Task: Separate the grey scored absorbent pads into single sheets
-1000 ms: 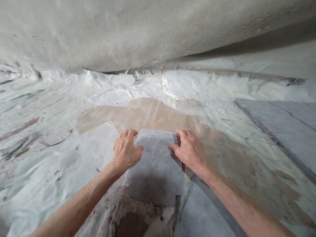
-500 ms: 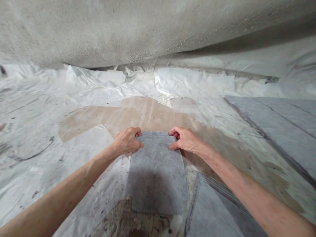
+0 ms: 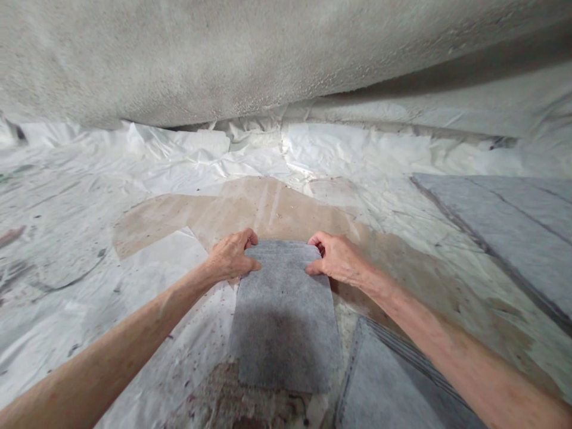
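In the middle lies a stack of grey felt-like fabric pieces [image 3: 286,316], roughly rectangular, with layered edges showing at its far end. My left hand [image 3: 232,255] grips its far left corner, thumb on top and fingers curled over the far edge. Opposite it, my right hand [image 3: 336,256] holds the far right corner in the same way. Just to the right, partly under my right forearm, sits another pile of folded grey fabric [image 3: 388,381] with several layers along its edge.
Wrinkled white plastic sheeting [image 3: 147,161] covers the surface, with a brown paper patch [image 3: 179,217] beyond my hands. A large grey fabric sheet [image 3: 513,220] lies at the right. Thick pale fabric [image 3: 223,53] hangs across the back. Part of a person's hand [image 3: 11,236] shows at the left edge.
Both hands keep their hold on the stack's far corners, with only slight finger movement. The view has shifted a little, and more of the other person's hand shows at the left edge.
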